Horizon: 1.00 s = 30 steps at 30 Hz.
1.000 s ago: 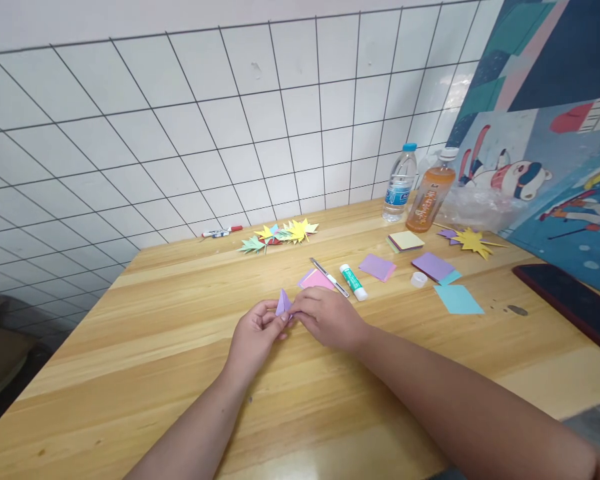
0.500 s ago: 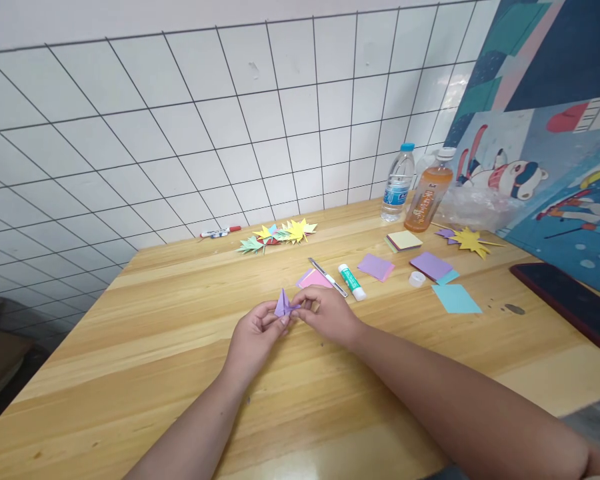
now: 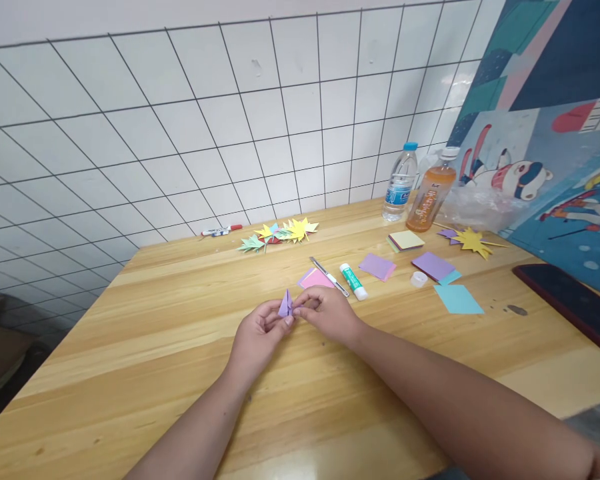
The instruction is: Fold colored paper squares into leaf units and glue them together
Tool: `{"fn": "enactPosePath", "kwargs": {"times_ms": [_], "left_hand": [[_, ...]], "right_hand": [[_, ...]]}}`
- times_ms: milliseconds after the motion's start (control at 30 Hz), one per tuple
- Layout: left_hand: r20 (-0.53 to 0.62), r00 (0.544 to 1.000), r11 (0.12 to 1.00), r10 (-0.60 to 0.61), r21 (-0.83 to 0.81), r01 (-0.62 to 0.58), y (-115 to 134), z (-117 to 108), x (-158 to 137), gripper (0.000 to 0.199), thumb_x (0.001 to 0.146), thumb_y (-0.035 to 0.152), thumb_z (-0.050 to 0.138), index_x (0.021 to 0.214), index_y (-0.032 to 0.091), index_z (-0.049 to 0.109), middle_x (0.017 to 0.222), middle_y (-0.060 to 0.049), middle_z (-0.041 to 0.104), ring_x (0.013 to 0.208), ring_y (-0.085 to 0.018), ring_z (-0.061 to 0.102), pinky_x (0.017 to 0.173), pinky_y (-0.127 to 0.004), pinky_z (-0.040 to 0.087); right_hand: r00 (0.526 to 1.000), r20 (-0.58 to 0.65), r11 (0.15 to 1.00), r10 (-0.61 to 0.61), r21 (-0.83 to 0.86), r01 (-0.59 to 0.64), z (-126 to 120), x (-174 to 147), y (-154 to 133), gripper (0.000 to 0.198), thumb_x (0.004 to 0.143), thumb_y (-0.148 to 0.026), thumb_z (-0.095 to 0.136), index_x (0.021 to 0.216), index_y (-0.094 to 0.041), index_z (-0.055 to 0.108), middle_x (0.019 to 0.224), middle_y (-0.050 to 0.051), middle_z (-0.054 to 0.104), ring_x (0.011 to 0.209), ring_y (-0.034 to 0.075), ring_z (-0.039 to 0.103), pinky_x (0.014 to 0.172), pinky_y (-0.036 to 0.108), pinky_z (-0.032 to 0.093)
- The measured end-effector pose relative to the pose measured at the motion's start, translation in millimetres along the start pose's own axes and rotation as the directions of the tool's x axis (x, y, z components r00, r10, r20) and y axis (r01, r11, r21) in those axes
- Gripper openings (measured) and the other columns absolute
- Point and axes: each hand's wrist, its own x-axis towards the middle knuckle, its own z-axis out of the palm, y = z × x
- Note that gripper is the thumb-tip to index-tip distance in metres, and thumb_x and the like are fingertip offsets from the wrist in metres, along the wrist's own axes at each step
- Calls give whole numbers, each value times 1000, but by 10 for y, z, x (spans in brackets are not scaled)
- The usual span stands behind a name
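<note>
A small piece of folded purple paper [image 3: 285,307] is held between my two hands, just above the wooden table [image 3: 170,320]. My left hand [image 3: 261,330] pinches its left and lower side, thumb in front. On the other side, my right hand [image 3: 330,313] grips the right end between thumb and fingertips, which partly cover it. One pointed flap stands upward. Just beyond my right hand are a utility knife [image 3: 330,277] lying over pink and purple paper sheets [image 3: 313,278], and a glue stick [image 3: 353,281].
Folded paper leaves [image 3: 280,233] and markers [image 3: 222,231] lie by the tiled wall. To the right are paper stacks [image 3: 405,241], a blue sheet [image 3: 459,299], a clear cap [image 3: 419,279], a water bottle [image 3: 400,183], an orange drink bottle [image 3: 431,200], a yellow paper leaf [image 3: 473,243] and a phone [image 3: 570,303].
The purple paper's right end is now more covered by my right fingers, and its upright flap looks narrower. Both hands stay nearly in place; the whole view has shifted slightly.
</note>
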Motion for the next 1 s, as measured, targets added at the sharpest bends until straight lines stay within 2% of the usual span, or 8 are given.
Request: {"fn": "enactPosePath", "kwargs": {"times_ms": [100, 233, 433, 600, 733, 867, 1000], "left_hand": [[-1, 1000, 1000, 10, 18, -10, 11, 2, 0, 35, 67, 35, 71, 94, 15, 61, 82, -7, 72, 71, -17, 64, 65, -26, 49], [2, 1000, 999, 6, 33, -6, 10, 0, 5, 32, 68, 35, 70, 92, 16, 61, 78, -5, 71, 66, -14, 62, 63, -25, 48], [-19, 1000, 1000, -6, 2, 6, -15, -3, 6, 39, 67, 35, 72, 97, 18, 53, 66, -2, 69, 61, -14, 62, 62, -24, 48], [6, 1000, 1000, 18, -11, -18, 3, 4, 6, 32, 68, 35, 71, 88, 17, 55, 79, -4, 70, 67, -13, 62, 62, -23, 47], [-16, 1000, 999, 14, -32, -14, 40, 10, 4, 41, 66, 37, 72, 96, 18, 52, 72, -2, 69, 64, -14, 63, 62, -24, 48], [-36, 999, 998, 35, 47, -34, 61, 29, -11, 45, 67, 38, 71, 101, 18, 50, 73, -4, 71, 66, -16, 64, 63, -26, 47], [-28, 999, 997, 37, 72, -35, 75, 49, -23, 43, 69, 38, 70, 101, 19, 49, 74, -4, 71, 68, -17, 65, 64, -26, 46]], "right_hand": [[1000, 17, 1000, 20, 14, -20, 16, -14, 0, 12, 71, -24, 64, 82, -20, 65, 68, -2, 64, 58, 10, 56, 56, 20, 42], [997, 31, 992, 72, 99, -75, 11, -15, -23, 22, 68, -27, 67, 88, -19, 62, 85, -1, 67, 58, 8, 56, 56, 21, 43], [971, 87, 964, 222, 129, -232, -11, 10, -45, 18, 67, -33, 67, 72, -16, 64, 63, -1, 63, 56, 10, 53, 53, 21, 41], [986, 52, 980, 162, 110, -166, 8, 15, -28, 17, 67, -31, 67, 75, -16, 66, 71, 0, 65, 63, 11, 56, 58, 21, 41], [990, 80, 991, 118, 61, -123, 14, 1, -40, 18, 70, -32, 65, 80, -18, 68, 70, -1, 65, 59, 10, 52, 55, 21, 39], [980, 66, 975, 185, 109, -192, 6, 3, -47, 15, 66, -28, 68, 74, -16, 67, 68, -1, 63, 59, 10, 52, 56, 21, 39], [969, 131, 945, 207, 230, -233, 2, 20, -44, 13, 64, -25, 69, 72, -14, 65, 63, -2, 60, 58, 10, 52, 57, 22, 40]]}}
